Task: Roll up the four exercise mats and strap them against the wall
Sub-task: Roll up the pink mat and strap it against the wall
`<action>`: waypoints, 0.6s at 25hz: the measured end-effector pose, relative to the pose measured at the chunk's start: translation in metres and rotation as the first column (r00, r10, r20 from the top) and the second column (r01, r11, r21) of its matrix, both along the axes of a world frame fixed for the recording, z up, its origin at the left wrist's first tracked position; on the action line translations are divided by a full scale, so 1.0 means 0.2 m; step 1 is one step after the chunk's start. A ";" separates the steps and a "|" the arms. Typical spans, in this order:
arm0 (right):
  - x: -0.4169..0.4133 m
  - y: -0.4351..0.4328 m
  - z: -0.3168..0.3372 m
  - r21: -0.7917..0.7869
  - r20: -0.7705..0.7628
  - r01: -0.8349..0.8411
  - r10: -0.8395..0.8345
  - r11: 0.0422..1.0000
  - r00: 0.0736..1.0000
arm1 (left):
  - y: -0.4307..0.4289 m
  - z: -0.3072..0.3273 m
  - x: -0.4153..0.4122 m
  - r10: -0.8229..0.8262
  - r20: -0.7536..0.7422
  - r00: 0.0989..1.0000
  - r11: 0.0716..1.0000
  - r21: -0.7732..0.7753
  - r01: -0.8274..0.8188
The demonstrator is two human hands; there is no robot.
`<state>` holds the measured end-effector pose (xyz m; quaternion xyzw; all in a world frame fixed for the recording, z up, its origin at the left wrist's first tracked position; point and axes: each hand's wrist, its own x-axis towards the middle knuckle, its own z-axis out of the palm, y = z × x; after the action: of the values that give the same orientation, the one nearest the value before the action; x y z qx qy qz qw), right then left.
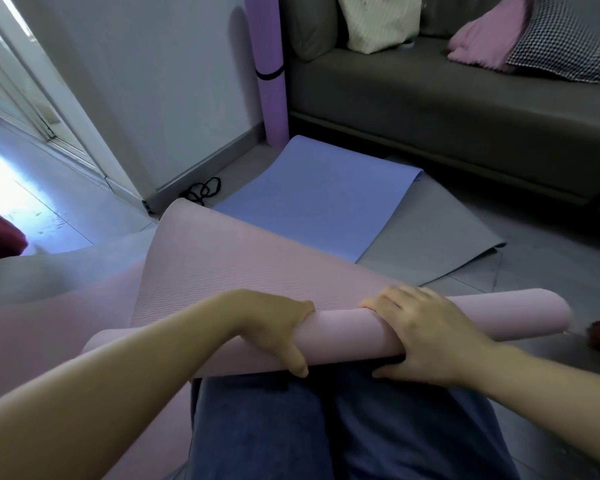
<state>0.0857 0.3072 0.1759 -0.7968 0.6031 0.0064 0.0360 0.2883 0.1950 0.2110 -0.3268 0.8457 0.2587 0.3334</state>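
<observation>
Pink foam, finely ribbed on its upper face and smooth on the rolled part, makes up the pink mat (347, 336) the person is working on. Its near end is wound into a tight tube lying across the person's jeans-clad knees (326, 427), while the loose length slopes away toward the floor. The left hand (274, 327) wraps the tube from above, fingers over the far side and thumb down the near side; the right hand (426, 336) clamps it the same way just beside it. Beyond, a blue mat (323, 195) lies flat over a grey mat (440, 237) on the tiled floor. A purple mat (269, 64), already rolled and bound with a black strap (269, 75), stands upright against the wall beside the grey sofa (465, 98). Near the skirting lies what looks like a tangle of black straps (203, 192).
</observation>
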 end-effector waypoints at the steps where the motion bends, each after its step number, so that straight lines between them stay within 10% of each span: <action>1: -0.01 -0.01 0.00 -0.004 0.000 0.007 -0.007 1.000 1.000 | -0.02 0.01 -0.02 -0.004 0.026 1.000 1.000 0.009 0.004; 7: -0.01 -0.20 0.17 0.477 -0.005 0.017 -0.016 0.879 1.000 | 0.18 -0.08 0.01 -0.132 -0.219 0.967 0.827 -0.562 -0.014; 15: -0.08 -0.37 0.57 0.653 -0.169 0.226 -0.153 0.723 0.974 | 0.05 0.00 -0.10 -0.168 -0.562 0.810 0.728 -0.624 -0.282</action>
<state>0.0701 0.2326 0.2903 -0.6635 0.6399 0.2592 0.2882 0.2688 0.2050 0.2114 -0.3573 0.9287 0.0276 -0.0954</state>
